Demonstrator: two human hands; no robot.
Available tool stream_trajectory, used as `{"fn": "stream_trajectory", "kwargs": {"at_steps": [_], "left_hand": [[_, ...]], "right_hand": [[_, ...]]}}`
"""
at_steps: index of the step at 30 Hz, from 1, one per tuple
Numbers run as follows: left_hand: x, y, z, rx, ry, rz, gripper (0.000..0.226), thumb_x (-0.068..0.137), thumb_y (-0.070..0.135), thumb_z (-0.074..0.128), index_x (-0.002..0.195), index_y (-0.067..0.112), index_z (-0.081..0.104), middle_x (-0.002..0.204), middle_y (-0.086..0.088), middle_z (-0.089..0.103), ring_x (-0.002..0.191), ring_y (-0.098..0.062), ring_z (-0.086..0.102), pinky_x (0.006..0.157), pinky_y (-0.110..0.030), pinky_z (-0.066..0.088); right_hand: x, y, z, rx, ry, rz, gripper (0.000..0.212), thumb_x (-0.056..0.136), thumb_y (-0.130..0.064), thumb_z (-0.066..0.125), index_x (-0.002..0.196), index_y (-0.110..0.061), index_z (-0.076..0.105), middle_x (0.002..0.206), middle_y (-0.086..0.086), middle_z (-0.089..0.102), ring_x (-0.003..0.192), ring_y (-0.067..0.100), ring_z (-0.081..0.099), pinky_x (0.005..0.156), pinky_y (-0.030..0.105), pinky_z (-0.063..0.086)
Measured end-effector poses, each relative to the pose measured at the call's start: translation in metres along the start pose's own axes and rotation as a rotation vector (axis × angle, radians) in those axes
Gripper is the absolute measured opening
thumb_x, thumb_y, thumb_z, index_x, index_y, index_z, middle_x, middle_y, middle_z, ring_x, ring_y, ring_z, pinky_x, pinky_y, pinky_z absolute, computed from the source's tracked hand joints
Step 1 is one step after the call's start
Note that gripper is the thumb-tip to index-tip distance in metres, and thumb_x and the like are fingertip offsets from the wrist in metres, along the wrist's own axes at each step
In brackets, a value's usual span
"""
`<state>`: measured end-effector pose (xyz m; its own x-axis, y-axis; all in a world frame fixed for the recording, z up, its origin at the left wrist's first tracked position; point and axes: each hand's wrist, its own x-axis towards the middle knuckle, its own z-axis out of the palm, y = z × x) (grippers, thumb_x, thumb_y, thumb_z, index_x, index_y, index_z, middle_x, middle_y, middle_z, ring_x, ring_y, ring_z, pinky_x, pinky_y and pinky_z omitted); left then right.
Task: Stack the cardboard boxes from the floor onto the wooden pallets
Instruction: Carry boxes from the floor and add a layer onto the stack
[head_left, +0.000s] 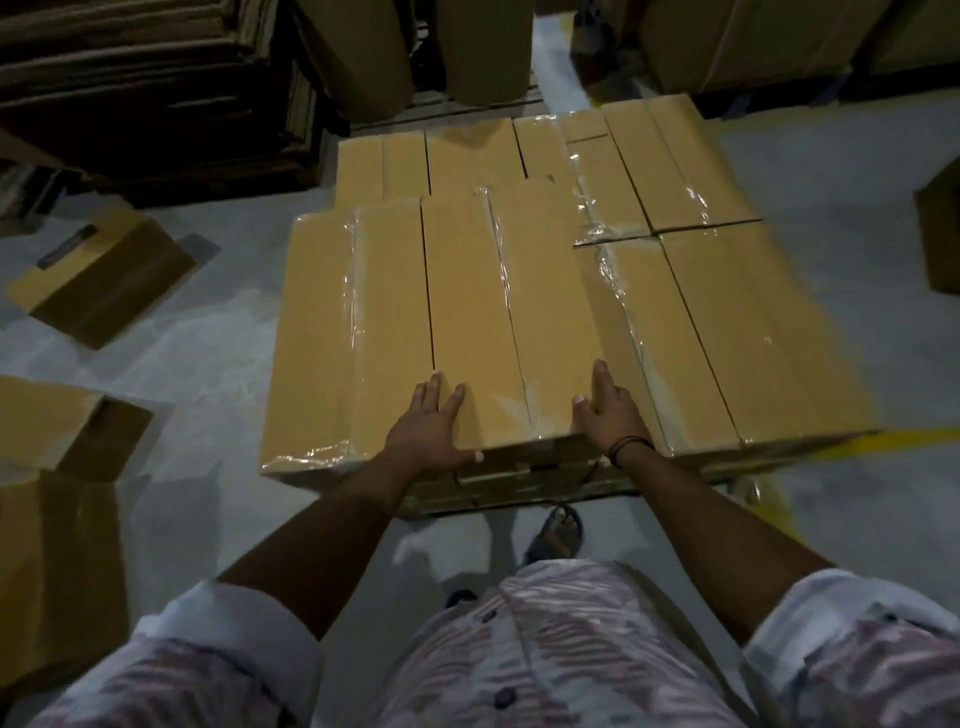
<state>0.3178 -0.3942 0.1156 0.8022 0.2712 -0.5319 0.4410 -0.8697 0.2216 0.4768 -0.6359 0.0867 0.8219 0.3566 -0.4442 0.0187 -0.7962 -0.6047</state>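
Cardboard boxes (519, 291), long and narrow, lie side by side in a flat stack at the centre of my head view, several of them wrapped together in clear film (613, 280). The near-left bundle (457, 312) sits one layer higher than the boxes to its right and behind it. I cannot tell what carries the stack, as its underside is hidden. The left hand (431, 431) rests palm-down on the near end of the raised bundle, its fingers (434, 389) straight and slightly spread, with the thumb lying along the near edge. The right hand (610, 415) rests on the same bundle at its right edge, fingers (601, 379) straight and held close together, with the thumb set apart to the left; neither hand curls round anything. A dark wristband (631, 446) circles the right wrist. Flattened cartons (104, 275) lie on the grey floor (208, 364) to the left, well apart from the stack, and another carton (57, 467) lies nearer me. Stacked sheets of cardboard (130, 78) fill the far left. A yellow floor line (893, 441) shows at the stack's near-right corner. A sandalled foot (556, 530) stands just beside the stack's near face, and a patterned shirt (571, 649) fills the bottom of the view.
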Motion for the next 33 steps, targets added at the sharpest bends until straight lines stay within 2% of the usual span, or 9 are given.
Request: {"fn": "stream_trajectory", "kwargs": {"at_steps": [7, 11, 16, 22, 25, 26, 29, 31, 33], "left_hand": [[-0.024, -0.011, 0.020, 0.109, 0.083, 0.060, 0.106, 0.090, 0.040, 0.075, 0.165, 0.029, 0.002, 0.172, -0.003, -0.010, 0.159, -0.028, -0.001, 0.121, -0.050, 0.029], [-0.029, -0.010, 0.018, 0.103, 0.139, 0.081, 0.091, 0.093, 0.032, 0.071, 0.164, 0.023, 0.015, 0.173, -0.006, 0.006, 0.157, -0.027, 0.013, 0.120, -0.046, 0.033], [-0.027, -0.005, 0.018, 0.095, 0.121, 0.058, 0.093, 0.092, 0.031, 0.073, 0.164, 0.022, 0.015, 0.172, -0.005, 0.006, 0.156, -0.028, 0.014, 0.122, -0.047, 0.031], [-0.017, 0.010, 0.016, 0.078, 0.080, 0.009, 0.093, 0.093, 0.054, 0.066, 0.164, 0.021, 0.015, 0.172, -0.012, 0.005, 0.156, -0.035, 0.014, 0.122, -0.051, 0.030], [-0.009, 0.021, 0.009, 0.067, 0.012, -0.026, 0.101, 0.090, 0.068, 0.061, 0.165, 0.023, 0.009, 0.171, -0.017, 0.001, 0.156, -0.039, 0.010, 0.123, -0.054, 0.027], [-0.008, 0.026, 0.009, 0.060, -0.003, -0.043, 0.105, 0.088, 0.071, 0.061, 0.165, 0.023, 0.008, 0.170, -0.019, -0.001, 0.156, -0.040, 0.007, 0.123, -0.054, 0.026], [-0.010, 0.033, 0.011, 0.001, -0.021, -0.112, 0.116, 0.081, 0.077, 0.064, 0.165, 0.023, 0.004, 0.171, -0.018, -0.007, 0.156, -0.042, -0.002, 0.123, -0.056, 0.021], [-0.013, 0.033, 0.013, -0.010, -0.021, -0.129, 0.121, 0.079, 0.077, 0.067, 0.165, 0.025, 0.000, 0.171, -0.015, -0.010, 0.157, -0.041, -0.005, 0.124, -0.056, 0.019], [-0.014, 0.037, 0.014, -0.021, -0.037, -0.120, 0.121, 0.078, 0.078, 0.066, 0.165, 0.028, -0.002, 0.171, -0.013, -0.012, 0.157, -0.040, -0.005, 0.124, -0.055, 0.020]], "right_hand": [[-0.048, 0.010, 0.011, 0.069, 0.005, 0.046, 0.064, 0.106, -0.030, 0.047, 0.162, -0.030, 0.015, 0.168, 0.010, 0.011, 0.148, 0.037, 0.029, 0.118, 0.043, 0.029], [-0.063, 0.017, 0.002, 0.190, 0.033, 0.050, 0.067, 0.107, -0.033, 0.049, 0.162, -0.016, 0.015, 0.166, 0.007, 0.025, 0.149, 0.031, 0.031, 0.118, 0.041, 0.030], [-0.055, 0.039, -0.017, 0.314, 0.040, 0.156, 0.067, 0.106, -0.045, 0.043, 0.162, -0.017, 0.019, 0.164, 0.007, 0.029, 0.146, 0.031, 0.034, 0.116, 0.042, 0.031], [-0.029, 0.038, -0.044, 0.451, 0.112, 0.224, 0.059, 0.108, -0.041, 0.037, 0.157, -0.008, 0.032, 0.159, 0.013, 0.037, 0.143, 0.031, 0.038, 0.113, 0.038, 0.031], [-0.018, 0.025, -0.046, 0.575, 0.287, 0.292, 0.063, 0.107, -0.042, 0.037, 0.159, -0.007, 0.024, 0.163, 0.014, 0.030, 0.146, 0.032, 0.034, 0.117, 0.040, 0.029], [-0.014, 0.020, -0.042, 0.599, 0.267, 0.305, 0.063, 0.108, -0.042, 0.036, 0.158, -0.007, 0.024, 0.163, 0.014, 0.029, 0.146, 0.032, 0.034, 0.118, 0.041, 0.028], [-0.012, 0.011, -0.027, 0.551, -0.155, 0.211, 0.058, 0.109, -0.045, 0.032, 0.153, -0.007, 0.036, 0.157, 0.016, 0.039, 0.142, 0.033, 0.039, 0.118, 0.043, 0.030], [-0.004, 0.013, -0.030, 0.546, -0.192, 0.186, 0.059, 0.109, -0.046, 0.030, 0.153, -0.007, 0.037, 0.156, 0.015, 0.041, 0.140, 0.033, 0.041, 0.114, 0.041, 0.032], [0.010, 0.019, -0.035, 0.542, -0.109, 0.203, 0.060, 0.109, -0.047, 0.030, 0.153, -0.007, 0.036, 0.155, 0.015, 0.041, 0.138, 0.034, 0.043, 0.111, 0.041, 0.034]]}}
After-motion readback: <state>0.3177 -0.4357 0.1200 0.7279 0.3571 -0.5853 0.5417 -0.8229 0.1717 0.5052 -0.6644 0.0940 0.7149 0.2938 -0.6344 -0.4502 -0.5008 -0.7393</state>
